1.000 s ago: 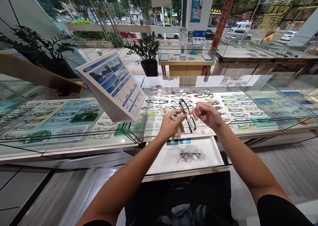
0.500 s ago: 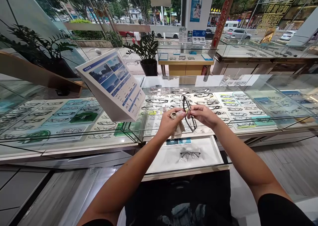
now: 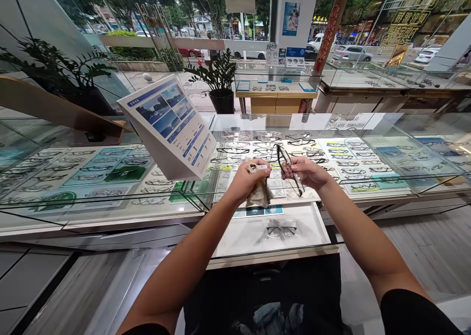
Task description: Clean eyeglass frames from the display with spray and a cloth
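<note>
My right hand (image 3: 312, 172) pinches a pair of dark-framed eyeglasses (image 3: 280, 158) by the frame, holding them upright and tilted above the glass counter. My left hand (image 3: 246, 180), just left of them, is closed on a crumpled beige cloth (image 3: 260, 193) that hangs below the fingers. A thin dark strip shows beside the cloth; whether it belongs to the eyeglasses I cannot tell. Under both hands lies a pulled-out white drawer (image 3: 235, 239), with another pair of glasses (image 3: 281, 231) in clear wrapping inside.
Glass display cases with rows of eyeglasses (image 3: 349, 169) run left and right. A tent-shaped sign (image 3: 176, 129) stands on the counter to the left. Blue cards (image 3: 274, 209) lie at the drawer's back. Potted plants (image 3: 222, 99) and another display table (image 3: 272, 93) stand beyond.
My right hand has shifted slightly right with the eyeglasses, away from my left hand. The left hand and its cloth have drawn a little left, opening a gap between the hands.
</note>
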`<state>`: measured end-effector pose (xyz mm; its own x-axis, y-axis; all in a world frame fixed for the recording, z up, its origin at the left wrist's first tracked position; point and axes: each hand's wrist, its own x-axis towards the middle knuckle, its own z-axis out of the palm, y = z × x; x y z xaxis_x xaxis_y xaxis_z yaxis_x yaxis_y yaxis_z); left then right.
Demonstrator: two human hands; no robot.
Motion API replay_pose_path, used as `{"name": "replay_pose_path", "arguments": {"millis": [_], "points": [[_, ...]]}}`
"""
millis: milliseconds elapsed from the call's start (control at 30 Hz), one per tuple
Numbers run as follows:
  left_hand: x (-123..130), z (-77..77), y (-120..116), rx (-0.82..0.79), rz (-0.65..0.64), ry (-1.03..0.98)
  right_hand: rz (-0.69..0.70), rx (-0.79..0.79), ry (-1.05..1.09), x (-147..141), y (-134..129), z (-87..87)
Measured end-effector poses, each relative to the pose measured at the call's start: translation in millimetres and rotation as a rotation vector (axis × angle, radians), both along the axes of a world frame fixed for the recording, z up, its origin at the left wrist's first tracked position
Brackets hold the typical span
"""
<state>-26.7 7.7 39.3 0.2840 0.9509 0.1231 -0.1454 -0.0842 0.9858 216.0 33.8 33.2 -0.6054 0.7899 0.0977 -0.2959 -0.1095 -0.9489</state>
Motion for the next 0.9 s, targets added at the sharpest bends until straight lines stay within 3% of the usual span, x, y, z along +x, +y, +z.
{"name": "replay_pose_path", "arguments": {"millis": [100,233,367,500,667,800,900], "points": [[-7.2,9.2,2.0,-0.108,-0.114,-0.111,0.065,0.018,0.033,9.0,3.3,1.3],[-18.3,16.8,5.5,-0.353,-0.393,-0.207,0.222,0.065,0.017,18.0,5.4,1.6],[-26.0,16.7,6.9,-0.478,-0.52,-0.239,0.307,0.101,-0.002,20.6,4.6,2.0],[-27.2,15.7,4.8,-0.487,-0.487,-0.308,0.281,0.094,0.032,17.6,2.4,3.9],[-20.1,16.2,5.2,-0.492,-0.336,-0.502,0.056,0.063,0.137,11.4,0.1,4.2],[-6.5,7.0,4.2,-0.526,-0.309,-0.472,-0.062,0.009,0.149,9.9,-0.8,4.0],[3.8,-3.5,-0.9,-0.454,-0.305,-0.404,-0.088,-0.009,0.126,8.8,-1.7,4.8]]}}
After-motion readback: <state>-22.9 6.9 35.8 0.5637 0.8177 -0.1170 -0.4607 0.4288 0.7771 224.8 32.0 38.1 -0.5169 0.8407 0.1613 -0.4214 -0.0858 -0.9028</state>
